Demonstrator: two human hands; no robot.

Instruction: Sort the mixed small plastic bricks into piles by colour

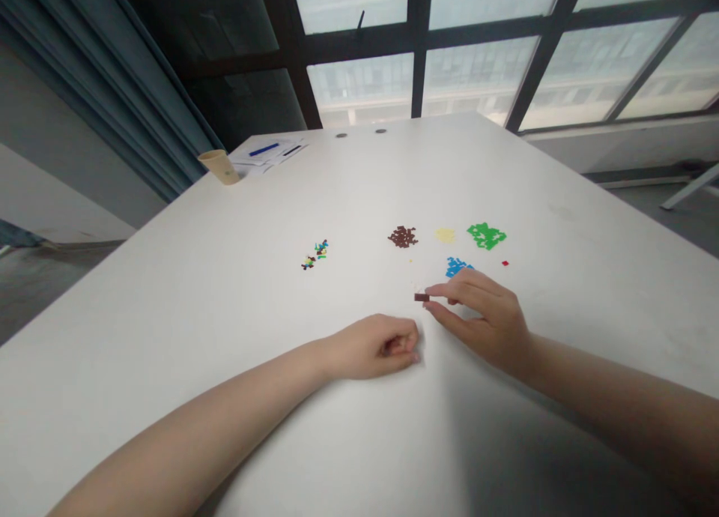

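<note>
while the left hand (374,346) rested curled in a loose fist on the white surface (168,300), the right hand (491,315) was narrowed on a small brown piece (422,297). farther toward the far edge lay a brown pile (403,237), a yellow pile (446,235) and a green pile (486,237), with a blue pile (456,265) just beyond the right hand. a mixed pile (320,249) lay nearer the left edge, and a tan cup (223,169) sat near the far left corner.
</note>
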